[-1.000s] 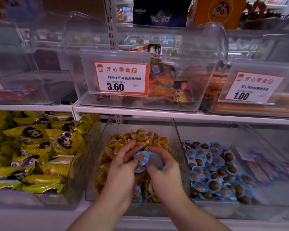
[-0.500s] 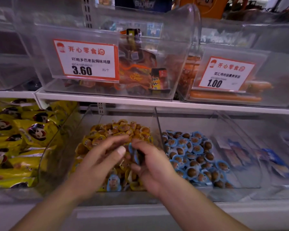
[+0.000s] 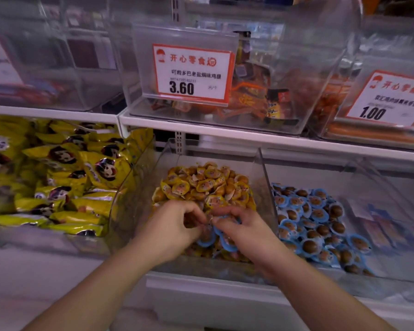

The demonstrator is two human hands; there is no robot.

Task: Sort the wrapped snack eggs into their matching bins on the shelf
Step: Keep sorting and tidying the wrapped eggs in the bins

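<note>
A clear middle bin (image 3: 265, 177) on the lower shelf holds several yellow-wrapped eggs (image 3: 201, 185), with a few blue-wrapped eggs (image 3: 206, 237) mixed in at its front. The bin to its right (image 3: 359, 173) holds several blue-wrapped eggs (image 3: 313, 218). Both my hands are down in the front of the middle bin. My left hand (image 3: 170, 228) has its fingers curled over the pile and seems to pinch a wrapper. My right hand (image 3: 239, 230) grips blue-wrapped eggs, which its fingers partly hide.
Yellow snack packs (image 3: 65, 175) fill the bin at the left. The upper shelf (image 3: 225, 130) carries clear bins with price tags 3.60 (image 3: 191, 72) and 1.00 (image 3: 387, 96). Flat packets (image 3: 387, 228) lie at the far right.
Both hands have dropped lower into the front of the middle bin, and the left fingers have curled in. The camera view has shifted left and nearer to the shelf.
</note>
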